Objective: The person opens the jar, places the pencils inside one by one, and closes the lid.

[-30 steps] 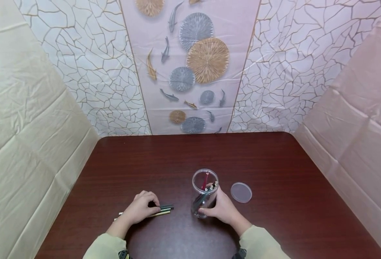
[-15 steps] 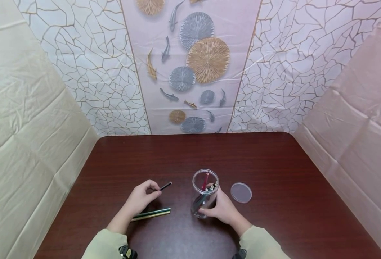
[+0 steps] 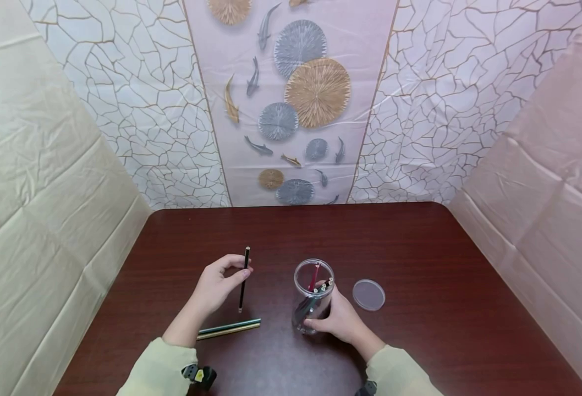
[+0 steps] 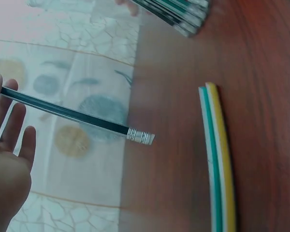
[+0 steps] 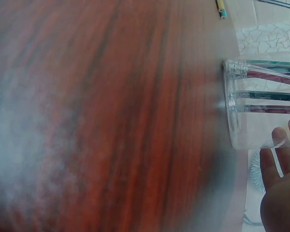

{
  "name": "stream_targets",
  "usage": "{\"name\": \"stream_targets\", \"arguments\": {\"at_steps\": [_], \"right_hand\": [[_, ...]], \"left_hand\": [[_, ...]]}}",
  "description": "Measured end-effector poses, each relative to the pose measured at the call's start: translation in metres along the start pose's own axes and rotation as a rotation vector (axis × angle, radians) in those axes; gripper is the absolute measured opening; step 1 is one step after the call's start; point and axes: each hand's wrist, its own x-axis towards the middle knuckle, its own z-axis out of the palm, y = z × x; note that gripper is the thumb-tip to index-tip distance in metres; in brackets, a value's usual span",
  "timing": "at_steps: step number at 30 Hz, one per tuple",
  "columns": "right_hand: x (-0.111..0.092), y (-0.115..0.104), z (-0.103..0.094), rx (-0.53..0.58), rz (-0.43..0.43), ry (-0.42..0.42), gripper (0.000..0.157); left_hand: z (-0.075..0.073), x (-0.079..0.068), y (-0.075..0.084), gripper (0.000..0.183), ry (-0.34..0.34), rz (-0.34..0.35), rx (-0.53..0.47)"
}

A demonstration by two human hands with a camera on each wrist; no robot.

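Note:
My left hand (image 3: 217,283) pinches a black pencil (image 3: 243,283) between thumb and fingertips, holding it nearly upright above the table. In the left wrist view the pencil's metal end with eraser (image 4: 141,136) points down toward the table. Below that hand lie a green pencil (image 3: 231,325) and a yellow pencil (image 3: 236,329), side by side. My right hand (image 3: 338,319) grips a clear round jar (image 3: 301,308) standing on the table. Several pencils lean inside the jar, among them a red pencil (image 3: 313,278); the right wrist view shows their metal ends at its base.
A clear round lid (image 3: 368,295) lies flat to the right of the jar. The dark red-brown table (image 3: 212,231) ends at a patterned backdrop (image 3: 291,110), with pale cloth walls (image 3: 48,220) on both sides.
My left hand has lifted the black pencil off the table, raised it forward and turned it upright. The green and yellow pencils stay lying. My right hand and the jar have not moved.

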Motion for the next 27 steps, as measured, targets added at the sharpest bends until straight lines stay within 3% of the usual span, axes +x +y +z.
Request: {"name": "stream_targets", "arguments": {"at_steps": [5,8,16,22,27], "right_hand": [[0.000,0.000,0.000,0.008,0.012,-0.005,0.081],[0.000,-0.001,0.000,0.022,0.019,-0.006,0.081],[0.000,-0.002,-0.001,0.022,0.024,-0.008,0.080],[0.000,-0.002,-0.001,0.009,0.018,-0.006,0.080],[0.000,-0.002,-0.001,0.020,0.019,-0.005,0.080]], "left_hand": [[0.003,0.002,0.018,0.016,0.025,0.026,-0.004],[0.005,0.005,0.012,0.016,0.054,0.049,-0.026],[0.006,0.009,0.032,0.015,0.112,0.084,-0.162],[0.006,0.015,0.045,0.016,0.168,0.152,-0.284],[0.004,0.016,0.055,0.016,0.163,0.187,-0.330]]}}
